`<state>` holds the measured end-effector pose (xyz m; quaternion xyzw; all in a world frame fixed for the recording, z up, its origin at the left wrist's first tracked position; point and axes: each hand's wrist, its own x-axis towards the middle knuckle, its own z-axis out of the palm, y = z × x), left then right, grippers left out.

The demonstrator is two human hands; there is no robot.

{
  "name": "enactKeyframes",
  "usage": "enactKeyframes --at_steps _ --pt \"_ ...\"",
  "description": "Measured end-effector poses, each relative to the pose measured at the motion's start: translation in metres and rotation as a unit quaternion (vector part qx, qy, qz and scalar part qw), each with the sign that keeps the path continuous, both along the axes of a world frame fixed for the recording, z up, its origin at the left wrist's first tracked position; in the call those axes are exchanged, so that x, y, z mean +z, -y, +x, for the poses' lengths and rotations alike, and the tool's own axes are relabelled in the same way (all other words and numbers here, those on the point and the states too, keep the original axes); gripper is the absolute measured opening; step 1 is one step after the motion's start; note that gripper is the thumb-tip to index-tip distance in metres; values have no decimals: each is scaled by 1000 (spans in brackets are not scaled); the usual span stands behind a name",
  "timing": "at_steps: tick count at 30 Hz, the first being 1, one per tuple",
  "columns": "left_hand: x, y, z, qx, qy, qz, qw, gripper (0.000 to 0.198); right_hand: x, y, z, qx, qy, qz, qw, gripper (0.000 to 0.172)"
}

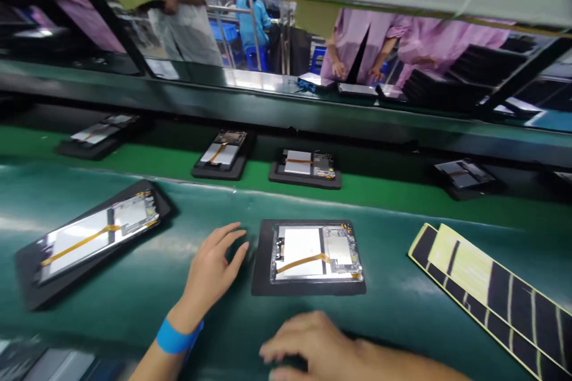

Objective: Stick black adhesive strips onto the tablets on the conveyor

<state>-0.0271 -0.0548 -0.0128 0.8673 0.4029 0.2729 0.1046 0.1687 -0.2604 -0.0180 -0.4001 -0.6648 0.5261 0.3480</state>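
Observation:
An opened tablet (300, 248) with a white battery, an orange ribbon cable and a circuit board lies on a black foam pad (263, 277) in front of me. Just left of that pad, my left hand (215, 265) hovers or rests with its fingers apart and nothing in them; a blue band circles the wrist. My right hand (313, 342) is below the pad, slightly blurred, its fingers loosely curved and apart, holding nothing visible. A second opened tablet (96, 241) sits tilted on its own black pad at the left.
Yellow sheets with black strips (487, 286) lie at the right. Behind the green bench, a conveyor belt (379, 187) carries several opened tablets on black pads. A metal frame with a gap stands beyond, where people in pink coats (357, 41) work. More devices (58, 363) show at bottom left.

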Motion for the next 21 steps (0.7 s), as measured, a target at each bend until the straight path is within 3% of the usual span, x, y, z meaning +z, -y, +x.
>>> enactKeyframes --at_steps 2,4,8,10,12,21 --pt "-3 17 -2 20 13 -24 999 27 17 -18 15 -69 101 106 987 29" --pt "-5 34 3 35 27 -39 998 23 31 -38 34 -116 208 215 947 23" --pt "-7 55 22 49 42 -60 996 17 33 -67 57 -82 396 350 845 24" --pt "-7 60 31 48 45 -64 996 15 25 -73 61 -49 463 371 803 30" --pt "-7 61 40 46 47 -63 996 13 16 -73 62 -39 499 377 779 36" --pt "-1 60 70 33 1 -44 998 5 11 -66 65 -120 552 341 751 42"
